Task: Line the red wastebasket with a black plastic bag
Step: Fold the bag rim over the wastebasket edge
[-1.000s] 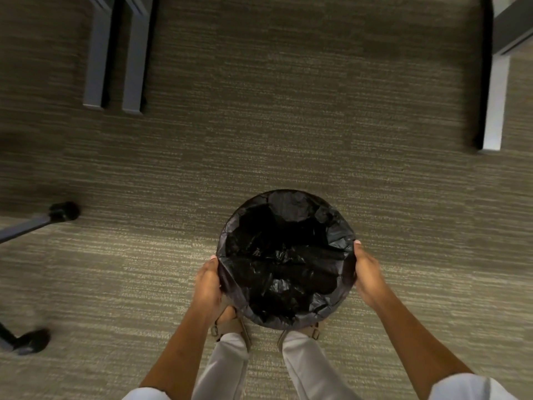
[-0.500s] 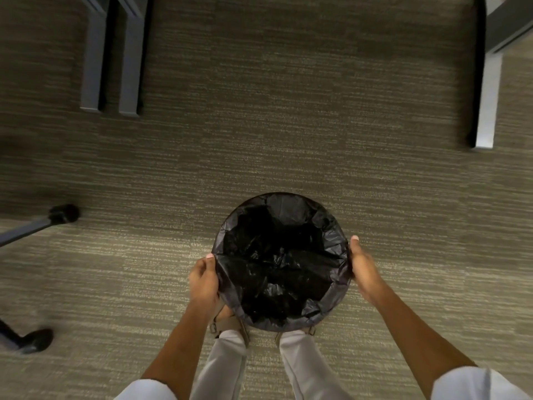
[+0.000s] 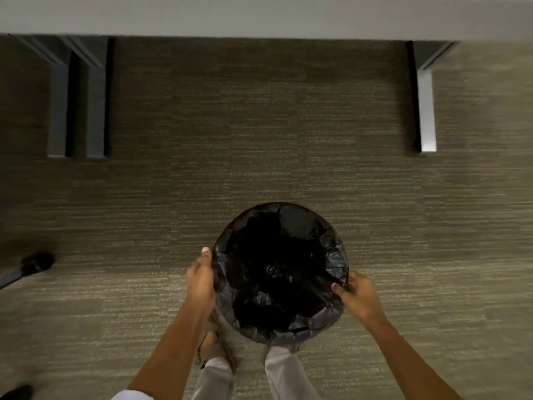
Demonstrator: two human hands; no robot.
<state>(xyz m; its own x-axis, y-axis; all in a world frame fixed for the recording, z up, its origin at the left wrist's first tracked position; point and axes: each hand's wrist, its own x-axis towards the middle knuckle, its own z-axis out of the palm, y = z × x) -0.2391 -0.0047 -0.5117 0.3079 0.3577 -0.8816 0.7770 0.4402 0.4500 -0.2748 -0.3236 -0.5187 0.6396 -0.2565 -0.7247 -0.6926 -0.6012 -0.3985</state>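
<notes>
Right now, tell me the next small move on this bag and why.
Probably tug the pinched fold outward and down over the rim. The right hand pinches the black bag at its crumpled right edge; the left hand lies flat against the opposite side. No red wastebasket shows.

Bare forearms, white short sleeves [image 3: 129, 395] at frame bottom — white trousers [image 3: 284, 373], tan strappy sandals [image 3: 215, 352] with buckles.
</notes>
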